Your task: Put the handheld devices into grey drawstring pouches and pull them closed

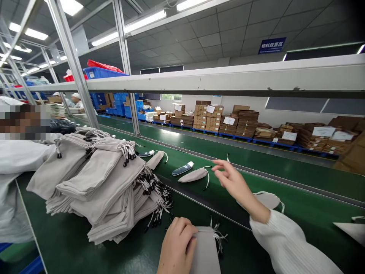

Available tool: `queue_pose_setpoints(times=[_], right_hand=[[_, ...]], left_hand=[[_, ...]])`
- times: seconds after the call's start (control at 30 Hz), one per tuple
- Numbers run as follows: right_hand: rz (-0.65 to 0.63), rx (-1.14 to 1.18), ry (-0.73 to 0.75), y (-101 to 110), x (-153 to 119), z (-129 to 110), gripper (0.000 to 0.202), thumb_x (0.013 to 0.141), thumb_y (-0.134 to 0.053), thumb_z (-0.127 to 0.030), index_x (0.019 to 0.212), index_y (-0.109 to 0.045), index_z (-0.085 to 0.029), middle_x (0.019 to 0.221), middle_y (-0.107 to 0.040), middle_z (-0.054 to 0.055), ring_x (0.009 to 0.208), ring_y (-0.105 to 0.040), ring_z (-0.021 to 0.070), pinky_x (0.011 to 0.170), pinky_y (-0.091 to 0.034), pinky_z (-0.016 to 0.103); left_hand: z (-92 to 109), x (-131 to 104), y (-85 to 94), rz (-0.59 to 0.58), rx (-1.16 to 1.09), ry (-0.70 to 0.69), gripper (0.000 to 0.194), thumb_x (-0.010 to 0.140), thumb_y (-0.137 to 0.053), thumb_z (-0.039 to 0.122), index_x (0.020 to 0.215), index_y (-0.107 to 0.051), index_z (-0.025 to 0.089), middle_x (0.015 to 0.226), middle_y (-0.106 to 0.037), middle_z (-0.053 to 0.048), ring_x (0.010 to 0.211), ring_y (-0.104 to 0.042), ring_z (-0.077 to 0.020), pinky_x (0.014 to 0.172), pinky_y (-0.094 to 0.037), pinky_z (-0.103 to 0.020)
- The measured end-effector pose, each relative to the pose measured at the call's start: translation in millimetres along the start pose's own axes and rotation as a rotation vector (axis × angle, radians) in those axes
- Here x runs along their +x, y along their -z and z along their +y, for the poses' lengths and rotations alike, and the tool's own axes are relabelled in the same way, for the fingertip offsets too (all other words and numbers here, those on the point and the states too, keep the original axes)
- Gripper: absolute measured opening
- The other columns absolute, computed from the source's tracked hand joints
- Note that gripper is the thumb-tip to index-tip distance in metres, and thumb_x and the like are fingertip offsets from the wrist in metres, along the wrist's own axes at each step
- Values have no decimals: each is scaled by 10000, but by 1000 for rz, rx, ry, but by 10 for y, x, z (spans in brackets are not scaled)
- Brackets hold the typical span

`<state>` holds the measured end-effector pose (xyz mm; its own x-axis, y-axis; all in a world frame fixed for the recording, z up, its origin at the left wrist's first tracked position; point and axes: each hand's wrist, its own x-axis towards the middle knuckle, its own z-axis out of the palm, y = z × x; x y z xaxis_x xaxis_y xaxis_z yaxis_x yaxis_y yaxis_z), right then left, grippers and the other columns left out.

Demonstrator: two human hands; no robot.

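The left hand (178,243) was low down in front, with its fingers bent over the edge of some flat, light-grey cloth bags with white strings (205,249). I cannot tell if it pinched them tight or only rested there. Many strings stuck out, so there was likely more than one bag. A good way to hold them seemed to be by one edge, with the strings kept loose and out of the fingers.

The right hand (229,177) was over the long, smooth green belt (308,203), with its fingers spread and nothing in them. Its fingertips were just beside the strings of a slim, light-grey cloth bag (194,175). Next to that bag lay a long dark-blue thing with a round white end (182,168). A soft, slow touch looked best here, so the strings would not catch and nothing would get bumped.

A big, messy heap of light-grey cloth bags with black string ends (94,179) sat on the left. It leaned a bit, so it seemed wise to keep the left elbow away from it.
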<state>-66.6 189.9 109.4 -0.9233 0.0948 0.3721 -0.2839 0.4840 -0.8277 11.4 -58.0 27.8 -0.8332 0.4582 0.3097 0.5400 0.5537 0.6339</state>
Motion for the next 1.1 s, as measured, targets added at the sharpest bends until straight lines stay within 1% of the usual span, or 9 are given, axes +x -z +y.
queue_pose_setpoints(times=[0.17, 0.3, 0.4, 0.57, 0.7, 0.83, 0.97, 1.03, 1.1], right_hand=[[-114, -297, -166, -667, 792, 494, 338, 844, -580, -260, 1175, -602, -194, 1174, -651, 95, 973, -641, 229, 874, -477, 349], [-95, -431, -340, -1065, 1169, 725, 511, 841, -640, -412, 1259, -535, -139, 1349, -526, 210, 1193, -559, 357, 969, -416, 466], [-103, -475, -453, -1202, 1287, 846, 530, 843, -660, -477, 1227, -542, -132, 1269, -570, 209, 1158, -581, 367, 967, -408, 503], [-76, -344, -443, -1130, 1300, 900, 332, 928, -603, -405, 1137, -580, -148, 1034, -646, 78, 928, -626, 223, 872, -483, 412], [28, -144, -251, -858, 1064, 738, 316, 949, -458, -414, 1139, -548, -179, 913, -624, 50, 833, -598, 209, 792, -484, 339], [49, 12, -102, -380, 461, 484, 407, 921, -447, -526, 1144, -538, -198, 801, -580, 22, 703, -571, 204, 693, -491, 325], [-55, 114, 57, 89, -281, 171, 351, 909, -580, -524, 1127, -601, -249, 994, -630, 54, 782, -585, 210, 693, -480, 312], [-88, 57, 86, 199, -565, -17, 305, 918, -612, -485, 1136, -635, -274, 1082, -632, 62, 916, -593, 239, 777, -475, 326], [-215, 13, 106, 209, -764, -212, 287, 950, -580, -465, 1160, -670, -291, 1117, -631, 69, 1011, -585, 259, 863, -459, 349]], left_hand=[[-101, -19, -112, 84, 119, -84, 202, 876, -443, 28, 799, -521, 197, 887, -592, -51, 812, -530, -210, 696, -395, -332], [-156, -11, -134, 97, 166, -129, 217, 846, -432, 5, 755, -465, 200, 824, -572, -29, 778, -496, -194, 702, -355, -337], [-148, -3, -105, 53, 103, -179, 214, 801, -414, -4, 760, -435, 205, 811, -587, -22, 793, -493, -191, 751, -359, -350], [-155, -22, -106, 25, -180, -195, 152, 825, -442, 85, 749, -411, 213, 733, -548, -6, 729, -485, -174, 737, -344, -335], [-182, -13, -66, -51, -593, -27, 167, 846, -545, 274, 721, -458, 208, 728, -478, -4, 669, -440, -156, 643, -306, -297], [-144, 14, 47, -96, -837, 151, 280, 788, -692, 413, 710, -544, 189, 768, -462, -5, 680, -402, -142, 632, -294, -272], [-24, 16, 86, -65, -897, 185, 345, 732, -779, 463, 681, -594, 176, 789, -463, -10, 699, -427, -142, 642, -298, -269], [57, 16, 70, -66, -907, 167, 379, 718, -799, 491, 666, -603, 171, 801, -459, -12, 691, -431, -135, 633, -295, -266], [139, 18, 53, -44, -902, 132, 405, 714, -808, 510, 653, -602, 167, 830, -456, -18, 692, -436, -130, 622, -296, -259]])
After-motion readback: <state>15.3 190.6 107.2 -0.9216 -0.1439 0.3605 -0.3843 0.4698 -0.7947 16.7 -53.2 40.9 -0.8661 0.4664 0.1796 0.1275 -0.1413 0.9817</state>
